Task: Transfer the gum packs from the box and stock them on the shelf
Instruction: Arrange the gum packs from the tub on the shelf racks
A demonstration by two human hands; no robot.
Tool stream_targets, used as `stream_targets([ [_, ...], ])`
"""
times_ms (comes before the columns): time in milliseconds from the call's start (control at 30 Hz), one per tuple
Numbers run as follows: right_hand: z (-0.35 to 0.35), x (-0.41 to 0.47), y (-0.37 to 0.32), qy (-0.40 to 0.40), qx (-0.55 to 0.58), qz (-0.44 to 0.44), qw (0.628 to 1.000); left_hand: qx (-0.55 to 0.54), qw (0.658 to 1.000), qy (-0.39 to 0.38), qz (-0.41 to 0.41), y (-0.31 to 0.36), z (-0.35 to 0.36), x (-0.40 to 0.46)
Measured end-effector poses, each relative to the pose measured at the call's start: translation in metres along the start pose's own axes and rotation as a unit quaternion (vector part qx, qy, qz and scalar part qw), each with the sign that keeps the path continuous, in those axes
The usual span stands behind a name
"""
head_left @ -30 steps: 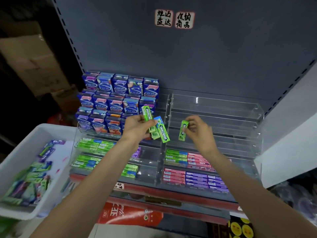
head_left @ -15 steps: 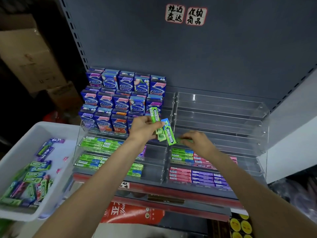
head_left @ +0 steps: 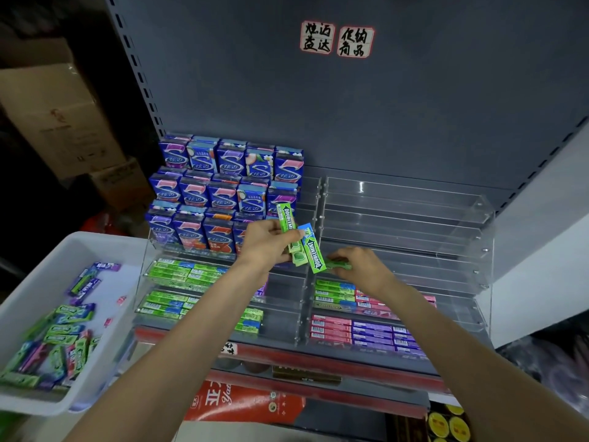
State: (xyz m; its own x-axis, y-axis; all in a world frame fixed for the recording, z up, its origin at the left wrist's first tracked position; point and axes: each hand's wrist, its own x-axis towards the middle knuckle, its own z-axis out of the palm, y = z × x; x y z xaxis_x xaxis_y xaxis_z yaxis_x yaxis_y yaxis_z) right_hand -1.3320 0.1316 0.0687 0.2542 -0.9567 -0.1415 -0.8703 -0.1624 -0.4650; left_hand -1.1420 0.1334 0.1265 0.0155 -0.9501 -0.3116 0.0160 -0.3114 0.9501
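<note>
My left hand point(head_left: 267, 244) grips a small fan of green Doublemint gum packs point(head_left: 314, 253) in front of the clear acrylic display rack point(head_left: 414, 218). My right hand point(head_left: 360, 266) pinches a single green gum pack point(head_left: 339, 266) laid flat at the left end of the right rack's middle tier. Below it lie rows of green, pink and purple packs point(head_left: 360, 327). The white box point(head_left: 95, 247) at the left holds several loose gum packs point(head_left: 60, 339).
Blue and purple gum cartons point(head_left: 223, 189) fill the left rack's upper tiers, with green packs point(head_left: 181, 272) below them. The right rack's upper tiers hold nothing. Cardboard boxes point(head_left: 54, 113) stand at the far left. A grey shelf back panel with two handwritten labels point(head_left: 338, 39) rises behind.
My right hand has moved down from beside the left hand and turned its green pack flat onto the right rack's tier. The left hand keeps its packs and has barely moved.
</note>
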Motion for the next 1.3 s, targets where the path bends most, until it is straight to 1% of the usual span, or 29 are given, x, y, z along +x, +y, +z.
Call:
stream_targets([
  [233,-0.002,0.0,0.001,-0.004,0.004,0.004,1.0,-0.006,1.0,0.0,-0.001,0.0,0.002,0.001],
  [300,-0.005,-0.002,0.0,0.02,0.025,-0.003,0.999,-0.007,1.0,0.001,-0.001,-0.001,0.002,0.002],
  [333,-0.008,-0.005,-0.003,0.044,0.058,-0.005,0.997,-0.003,1.0,0.001,0.001,-0.001,0.003,0.003],
  [400,-0.017,-0.011,-0.013,0.089,0.181,0.002,0.979,0.005,1.0,-0.005,0.003,-0.001,0.007,0.003],
  [467,-0.025,-0.017,-0.023,0.083,0.317,0.001,0.945,0.008,1.0,-0.018,0.008,0.0,0.013,0.002],
  [500,-0.027,-0.018,-0.026,0.073,0.355,-0.006,0.932,0.009,1.0,-0.025,0.011,0.001,0.017,0.001],
  [633,-0.034,-0.016,-0.028,0.078,0.376,-0.01,0.923,0.011,0.999,-0.039,0.017,0.004,0.025,0.001],
  [733,-0.037,-0.018,-0.018,0.118,0.4,0.017,0.909,0.0,0.999,-0.04,0.015,0.003,0.02,0.005],
  [800,-0.035,-0.018,-0.007,0.174,0.388,0.037,0.904,-0.013,0.999,-0.037,0.011,0.002,0.014,0.006],
  [867,-0.031,-0.016,0.002,0.22,0.352,0.061,0.908,-0.022,0.999,-0.035,0.011,0.0,0.01,0.008],
  [933,-0.026,-0.014,0.006,0.233,0.319,0.078,0.915,-0.023,0.999,-0.035,0.011,-0.002,0.007,0.009],
  [1133,-0.005,-0.008,0.011,0.197,0.237,0.09,0.947,-0.018,0.999,-0.043,0.011,-0.007,0.001,0.009],
  [1300,-0.003,-0.004,0.014,0.092,0.125,0.07,0.986,-0.016,0.998,-0.052,0.018,-0.006,0.001,0.008],
])
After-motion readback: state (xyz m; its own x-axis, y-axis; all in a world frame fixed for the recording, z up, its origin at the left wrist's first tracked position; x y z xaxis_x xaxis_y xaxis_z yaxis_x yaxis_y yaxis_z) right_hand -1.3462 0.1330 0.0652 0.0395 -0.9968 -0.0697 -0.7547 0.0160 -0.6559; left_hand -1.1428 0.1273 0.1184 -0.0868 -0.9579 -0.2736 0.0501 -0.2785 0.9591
